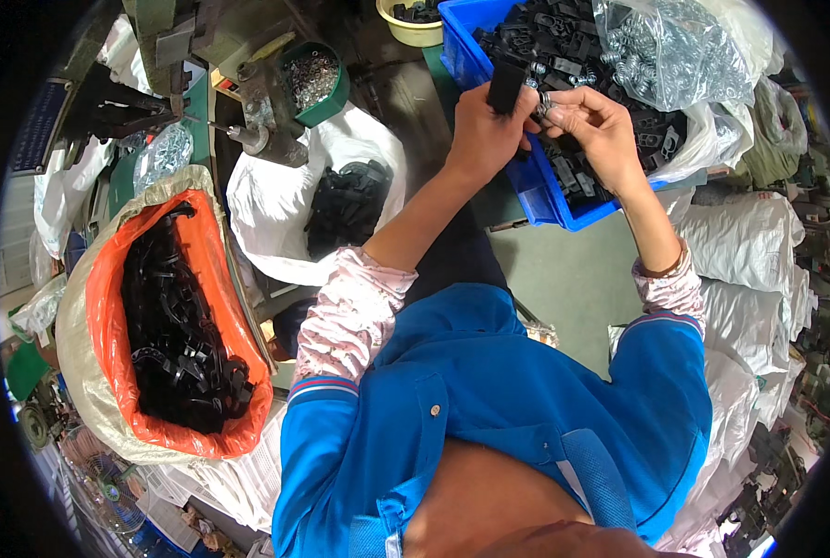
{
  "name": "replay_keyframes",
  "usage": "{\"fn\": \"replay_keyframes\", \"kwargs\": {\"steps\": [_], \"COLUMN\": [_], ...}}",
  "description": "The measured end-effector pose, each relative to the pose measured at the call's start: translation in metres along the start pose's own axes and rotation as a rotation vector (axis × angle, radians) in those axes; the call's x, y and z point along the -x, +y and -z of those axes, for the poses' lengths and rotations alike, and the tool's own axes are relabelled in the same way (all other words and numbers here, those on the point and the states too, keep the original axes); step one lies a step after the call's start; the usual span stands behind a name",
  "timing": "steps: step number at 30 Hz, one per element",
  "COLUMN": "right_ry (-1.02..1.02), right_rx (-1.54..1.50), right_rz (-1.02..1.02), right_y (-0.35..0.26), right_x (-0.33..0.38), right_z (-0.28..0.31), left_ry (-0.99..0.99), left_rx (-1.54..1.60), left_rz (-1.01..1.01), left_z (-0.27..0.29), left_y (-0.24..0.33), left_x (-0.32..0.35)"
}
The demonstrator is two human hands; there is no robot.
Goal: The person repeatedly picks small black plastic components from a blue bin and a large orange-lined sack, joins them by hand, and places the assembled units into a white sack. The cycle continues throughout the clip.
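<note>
Closed around a black plastic part point(507, 86) is my left hand point(485, 130), with the part's upper end sticking out above the fingers. Against it, my right hand point(596, 132) pinches a small metal coil spring point(544, 104) between thumb and fingers. Both hands are over the near left part of a blue bin point(545, 206), which holds many loose black plastic parts point(573, 172). On the bin's far right lies a clear plastic bag of metal springs point(680, 56).
At left stands a sack with an orange liner point(238, 325), full of black parts. Beside it is a white bag point(266, 219) with more black parts. A green container point(320, 113) of small metal pieces sits near a machine point(271, 130). White sacks point(740, 242) are stacked at right.
</note>
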State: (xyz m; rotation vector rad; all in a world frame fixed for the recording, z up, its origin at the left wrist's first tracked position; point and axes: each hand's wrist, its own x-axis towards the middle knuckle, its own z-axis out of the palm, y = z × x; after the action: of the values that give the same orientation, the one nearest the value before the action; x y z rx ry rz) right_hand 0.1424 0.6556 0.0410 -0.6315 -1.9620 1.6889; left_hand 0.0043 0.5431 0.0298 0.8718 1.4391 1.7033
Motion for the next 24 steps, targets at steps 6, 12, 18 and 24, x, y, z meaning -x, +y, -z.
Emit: {"fn": "replay_keyframes", "kwargs": {"steps": [6, 12, 18, 24], "right_ry": [-0.094, 0.314, 0.328, 0.208], "right_rx": [0.892, 1.251, 1.537, 1.51], "right_rz": [0.485, 0.295, 0.226, 0.247], "right_y": [0.001, -0.019, 0.002, -0.009], "right_x": [0.0, -0.065, -0.106, -0.097], "right_z": [0.014, 0.045, 0.034, 0.038], "left_ry": [0.034, 0.023, 0.031, 0.029], "left_rx": [0.183, 0.318, 0.36, 0.434], "left_rz": [0.057, 0.016, -0.012, -0.075], "left_z": [0.01, 0.01, 0.02, 0.046], "left_y": [-0.01, -0.014, -0.01, -0.005], "left_x": [-0.01, -0.005, 0.005, 0.014]}}
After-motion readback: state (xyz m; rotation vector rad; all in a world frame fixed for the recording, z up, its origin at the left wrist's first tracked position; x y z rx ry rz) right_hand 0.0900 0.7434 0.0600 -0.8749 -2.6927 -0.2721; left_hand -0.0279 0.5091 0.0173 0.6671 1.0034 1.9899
